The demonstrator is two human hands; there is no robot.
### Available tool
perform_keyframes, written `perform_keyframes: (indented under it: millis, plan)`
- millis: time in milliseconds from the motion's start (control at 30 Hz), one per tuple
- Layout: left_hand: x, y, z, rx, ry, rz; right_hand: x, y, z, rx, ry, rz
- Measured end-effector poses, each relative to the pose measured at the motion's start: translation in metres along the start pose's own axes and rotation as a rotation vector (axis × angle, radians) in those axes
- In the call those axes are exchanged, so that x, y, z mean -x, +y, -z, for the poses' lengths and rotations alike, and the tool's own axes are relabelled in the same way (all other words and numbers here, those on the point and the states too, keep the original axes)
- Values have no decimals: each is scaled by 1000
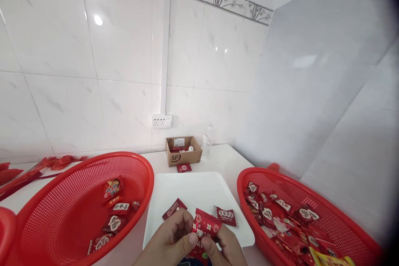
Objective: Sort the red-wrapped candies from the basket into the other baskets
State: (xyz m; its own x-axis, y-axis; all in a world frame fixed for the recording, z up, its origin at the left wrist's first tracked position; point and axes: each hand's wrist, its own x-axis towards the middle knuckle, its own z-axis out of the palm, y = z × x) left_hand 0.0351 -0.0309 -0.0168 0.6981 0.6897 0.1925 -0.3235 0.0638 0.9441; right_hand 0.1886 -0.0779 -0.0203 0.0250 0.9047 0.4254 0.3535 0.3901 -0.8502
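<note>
Bottom centre of frame: left hand [170, 244] and right hand [226, 247] together, fingertips pinched on red packet [205, 226], held just above white tray [199, 189].
Packet likely light, crinkly, soft, slippery film; best gripped at crimped edges.
Smaller wrapped candies [226, 215] lie on tray, apart from hands.

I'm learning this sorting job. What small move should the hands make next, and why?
Probably carry the packet, pinched by the left hand and right hand, over to the left basket: similar packets already lie there, and two remain on the white tray.
</note>
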Motion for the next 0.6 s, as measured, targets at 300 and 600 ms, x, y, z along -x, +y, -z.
perform_keyframes:
  millis: [300, 600]
  plan:
    - [9, 21, -9, -72, -33, 124, 6, -10, 3, -56, -32, 15]
    - [9, 17, -8, -43, -56, 118, 10, -1, -3, -131, -6, -87]
